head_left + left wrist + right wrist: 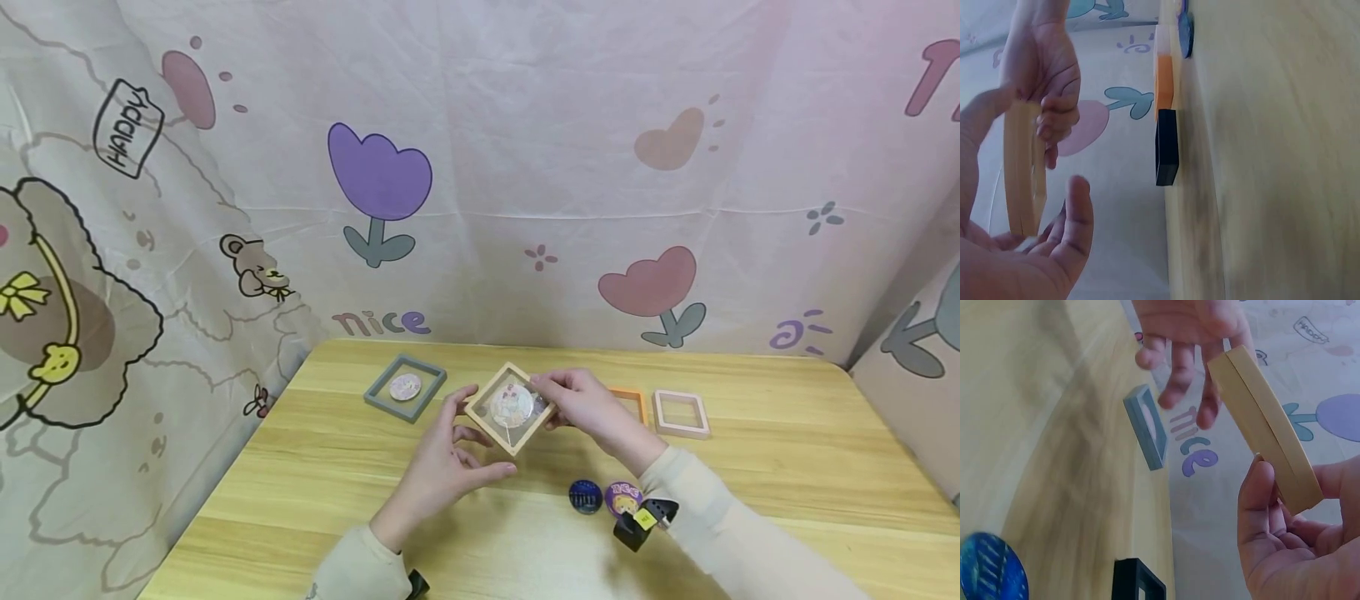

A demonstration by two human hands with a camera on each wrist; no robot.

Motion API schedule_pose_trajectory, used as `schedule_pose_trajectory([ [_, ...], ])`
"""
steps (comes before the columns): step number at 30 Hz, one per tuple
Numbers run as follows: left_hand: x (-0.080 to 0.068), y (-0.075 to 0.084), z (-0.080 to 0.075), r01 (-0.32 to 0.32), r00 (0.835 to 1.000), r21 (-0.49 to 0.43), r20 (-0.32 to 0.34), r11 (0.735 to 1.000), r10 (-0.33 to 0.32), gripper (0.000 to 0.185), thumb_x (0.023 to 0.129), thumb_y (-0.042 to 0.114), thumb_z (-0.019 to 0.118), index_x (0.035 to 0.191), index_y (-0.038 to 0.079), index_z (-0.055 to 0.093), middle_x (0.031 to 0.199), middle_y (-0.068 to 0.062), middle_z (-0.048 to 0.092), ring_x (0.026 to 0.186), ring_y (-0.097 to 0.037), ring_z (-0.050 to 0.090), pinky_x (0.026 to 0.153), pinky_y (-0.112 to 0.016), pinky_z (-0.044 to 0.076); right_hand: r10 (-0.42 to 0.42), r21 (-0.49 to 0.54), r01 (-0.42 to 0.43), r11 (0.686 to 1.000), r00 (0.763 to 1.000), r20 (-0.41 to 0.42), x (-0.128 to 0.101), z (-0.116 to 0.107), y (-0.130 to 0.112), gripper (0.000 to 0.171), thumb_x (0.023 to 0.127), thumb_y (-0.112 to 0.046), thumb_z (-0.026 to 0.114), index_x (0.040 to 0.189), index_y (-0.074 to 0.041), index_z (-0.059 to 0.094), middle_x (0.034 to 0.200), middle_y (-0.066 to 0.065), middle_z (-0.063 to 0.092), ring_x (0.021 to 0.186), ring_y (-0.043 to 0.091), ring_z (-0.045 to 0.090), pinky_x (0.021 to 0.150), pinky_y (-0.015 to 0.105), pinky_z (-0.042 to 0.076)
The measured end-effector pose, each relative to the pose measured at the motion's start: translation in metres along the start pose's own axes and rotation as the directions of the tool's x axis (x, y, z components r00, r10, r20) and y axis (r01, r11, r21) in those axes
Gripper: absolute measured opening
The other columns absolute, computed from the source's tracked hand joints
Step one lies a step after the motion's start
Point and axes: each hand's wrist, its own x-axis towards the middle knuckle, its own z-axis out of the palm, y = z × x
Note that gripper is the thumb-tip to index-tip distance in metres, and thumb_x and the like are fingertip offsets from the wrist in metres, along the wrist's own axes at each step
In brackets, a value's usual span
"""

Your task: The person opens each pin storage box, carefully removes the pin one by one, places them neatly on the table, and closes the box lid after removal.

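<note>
The wooden frame (489, 432) is held up above the tabletop (285, 508), tilted, with a pale round badge (512, 406) inside it. The right hand (594, 410) has its fingers clamped on the right corner of the wooden frame. The left hand (444, 461) is at the left of the wooden frame, its fingers and thumb spread apart; I cannot tell whether they touch the edge.

Left of the wooden frame, a gray frame (390, 410) lies around a small badge (406, 387). To its right are an orange frame (642, 404), partly hidden, a pink frame (682, 432) and a black frame (1170, 159). Nearer the person than the wooden frame and to its right lie a blue badge (586, 497) and a purple badge (622, 497).
</note>
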Motion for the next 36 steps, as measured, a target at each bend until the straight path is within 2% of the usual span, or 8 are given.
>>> schedule_pose_trajectory([
  [6, 0.001, 0.002, 0.005, -0.008, 0.999, 0.029, -0.052, 1.0, 0.01, 0.113, 0.077, 0.025, 0.099, 0.165, 0.02, 0.028, 0.114, -0.017, 0.072, 0.075, -0.024, 0.071, 0.064, -0.032, 0.066, 0.023, 0.076, -0.023, 0.997, 1.0, 0.003, 0.001, 0.003, 0.002, 0.042, 0.113, -0.022, 0.053, 0.133, 0.014, 0.063, 0.095, 0.007, 0.071, 0.074, 0.01, 0.068, 0.068, 0.02, 0.063],
  [13, 0.003, -0.001, 0.002, -0.013, 0.998, -0.02, -0.056, 1.0, 0.012, 0.107, 0.078, 0.022, 0.098, 0.164, 0.02, 0.034, 0.119, -0.016, 0.071, 0.082, -0.026, 0.071, 0.068, -0.033, 0.067, 0.052, 0.108, -0.053, 0.993, 0.999, 0.017, 0.0, 0.001, 0.003, 0.044, 0.113, -0.024, 0.053, 0.135, 0.013, 0.062, 0.097, 0.008, 0.072, 0.075, 0.01, 0.07, 0.07, 0.021, 0.065],
  [17, 0.004, -0.004, -0.004, -0.009, 1.0, -0.071, -0.026, 0.997, 0.008, 0.101, 0.08, 0.019, 0.096, 0.162, 0.022, 0.038, 0.12, -0.017, 0.07, 0.082, -0.026, 0.072, 0.069, -0.032, 0.067, 0.053, 0.064, -0.055, 0.996, 0.998, 0.035, -0.003, 0.0, 0.003, 0.043, 0.112, -0.026, 0.055, 0.129, 0.012, 0.065, 0.099, 0.011, 0.074, 0.076, 0.011, 0.071, 0.072, 0.023, 0.066],
  [22, 0.007, -0.007, -0.011, -0.001, 1.0, -0.114, -0.004, 0.994, 0.0, 0.092, 0.083, 0.016, 0.093, 0.16, 0.02, 0.044, 0.12, -0.018, 0.069, 0.08, -0.022, 0.071, 0.068, -0.028, 0.065, 0.031, -0.034, -0.029, 0.999, 0.998, 0.059, -0.006, -0.001, 0.004, 0.042, 0.112, -0.028, 0.056, 0.122, 0.011, 0.068, 0.105, 0.018, 0.076, 0.079, 0.013, 0.074, 0.08, 0.036, 0.07],
  [26, 0.008, -0.01, -0.015, -0.01, 1.0, -0.154, 0.027, 0.988, 0.015, 0.086, 0.086, 0.016, 0.09, 0.159, 0.015, 0.045, 0.132, -0.019, 0.063, 0.089, -0.023, 0.07, 0.069, -0.026, 0.065, -0.001, -0.124, 0.007, 0.992, 0.998, 0.055, -0.006, -0.004, 0.004, 0.04, 0.111, -0.031, 0.058, 0.12, 0.007, 0.07, 0.103, 0.014, 0.074, 0.083, 0.014, 0.073, 0.085, 0.042, 0.07],
  [28, 0.008, -0.011, -0.017, -0.019, 0.999, -0.166, 0.04, 0.986, 0.026, 0.082, 0.088, 0.017, 0.088, 0.158, 0.012, 0.046, 0.138, -0.021, 0.058, 0.095, -0.024, 0.069, 0.07, -0.025, 0.064, -0.036, -0.199, 0.045, 0.979, 0.998, 0.053, -0.005, -0.006, 0.004, 0.038, 0.11, -0.033, 0.061, 0.119, 0.002, 0.071, 0.101, 0.01, 0.072, 0.085, 0.015, 0.07, 0.083, 0.039, 0.069],
  [31, 0.007, -0.013, -0.02, -0.027, 0.998, -0.171, 0.059, 0.985, 0.038, 0.079, 0.09, 0.016, 0.086, 0.158, 0.008, 0.047, 0.141, -0.024, 0.056, 0.098, -0.024, 0.069, 0.07, -0.024, 0.064, -0.12, -0.33, 0.141, 0.933, 0.989, 0.083, -0.006, -0.011, 0.003, 0.038, 0.107, -0.038, 0.066, 0.123, -0.004, 0.072, 0.106, 0.006, 0.074, 0.093, 0.016, 0.07, 0.085, 0.034, 0.065],
  [36, 0.007, -0.017, -0.023, -0.028, 0.991, -0.19, 0.126, 0.981, 0.053, 0.08, 0.089, 0.01, 0.084, 0.159, 0.006, 0.044, 0.135, -0.023, 0.06, 0.09, -0.02, 0.074, 0.073, -0.026, 0.066, -0.227, -0.442, 0.31, 0.842, 0.946, 0.232, -0.011, -0.017, 0.003, 0.06, 0.097, -0.043, 0.078, 0.143, -0.007, 0.063, 0.135, 0.01, 0.071, 0.125, 0.027, 0.068, 0.109, 0.049, 0.06],
])
